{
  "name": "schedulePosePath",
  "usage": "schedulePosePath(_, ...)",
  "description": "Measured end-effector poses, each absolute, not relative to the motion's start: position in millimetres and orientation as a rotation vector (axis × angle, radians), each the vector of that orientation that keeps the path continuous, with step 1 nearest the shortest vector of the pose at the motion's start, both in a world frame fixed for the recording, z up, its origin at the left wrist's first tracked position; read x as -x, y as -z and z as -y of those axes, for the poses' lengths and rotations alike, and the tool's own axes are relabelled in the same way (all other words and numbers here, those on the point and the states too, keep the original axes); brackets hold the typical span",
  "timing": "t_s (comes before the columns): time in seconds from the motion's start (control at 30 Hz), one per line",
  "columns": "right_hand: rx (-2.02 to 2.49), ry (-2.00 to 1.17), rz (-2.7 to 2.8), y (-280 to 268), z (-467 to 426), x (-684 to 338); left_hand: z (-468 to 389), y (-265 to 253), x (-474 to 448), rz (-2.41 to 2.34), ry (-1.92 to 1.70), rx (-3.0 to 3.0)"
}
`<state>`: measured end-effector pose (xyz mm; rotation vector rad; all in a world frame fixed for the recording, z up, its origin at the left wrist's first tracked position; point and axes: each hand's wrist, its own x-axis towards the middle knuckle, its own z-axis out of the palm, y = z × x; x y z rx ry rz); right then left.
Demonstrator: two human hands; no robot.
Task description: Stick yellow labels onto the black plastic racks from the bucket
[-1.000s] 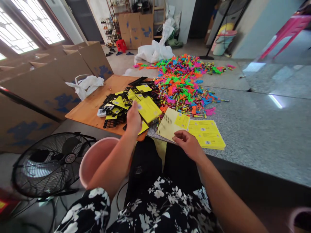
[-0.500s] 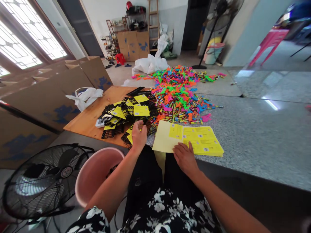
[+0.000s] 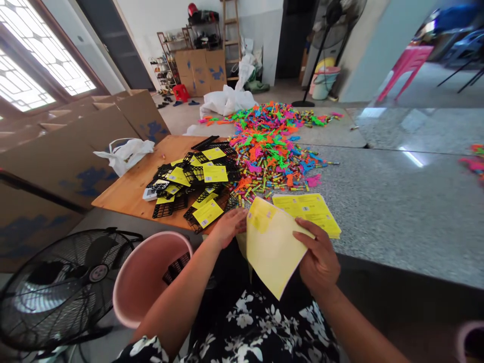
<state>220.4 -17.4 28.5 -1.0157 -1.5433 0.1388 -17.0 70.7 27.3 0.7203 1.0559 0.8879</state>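
My right hand (image 3: 319,254) grips a pale sticker sheet (image 3: 278,252) by its right side, thumb and fingers closed on it. The sheet is lifted and tilted, with yellow labels near its top left corner. At the sheet's left edge is my left hand (image 3: 230,227), its fingers stretched out towards the sheet; whether they touch it is hard to make out. A stack of printed yellow sheets (image 3: 308,209) lies on the stone table behind the right hand. Left of my hands, black plastic grid frames (image 3: 170,209) lie heaped, several with yellow labels (image 3: 207,214) on them.
Colourful toy guns and small tubes (image 3: 270,156) form a large pile on the table (image 3: 378,212). A pink bucket (image 3: 128,282) with black frames inside stands left of my legs, beside a floor fan (image 3: 98,275). Cardboard boxes (image 3: 75,146) line the left side.
My right hand has lifted the sticker sheet off the stack and tilted it towards me. My left hand has moved right and down to the sheet's edge, uncovering a labelled frame.
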Motion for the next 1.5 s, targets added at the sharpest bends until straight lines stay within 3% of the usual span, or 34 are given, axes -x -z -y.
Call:
schedulePosePath(0.17, 1.134, -0.145, 1.501, -19, 11, -249, -60, -32, 37, -0.881, -0.687, -0.678)
schedulePosePath(0.4, 1.313, 0.081, 1.624, -26, -3, -255, -50, -42, 21, -0.984, -0.881, -0.707)
schedulePosePath(0.6, 1.127, -0.101, 1.883, -47, -4, -188, -32, -54, -9, -0.905, -0.845, -0.750)
schedulePosePath(0.8, 1.132, -0.147, 1.887, -41, -11, -184, -20, -66, 1, -0.850, -0.792, -1.128)
schedulePosePath(1.03, 1.140, -0.464, 1.768, -52, -5, -186, -19, -79, 8, -0.919, -0.713, -1.536)
schedulePosePath(1.27, 1.226, -0.732, 1.530, -60, -6, -193, -13, -75, 11, -0.970, -0.730, -1.446)
schedulePosePath(1.5, 1.116, -1.434, 0.681, -54, -23, -214, -16, -61, 44, -1.209, -0.816, -1.518)
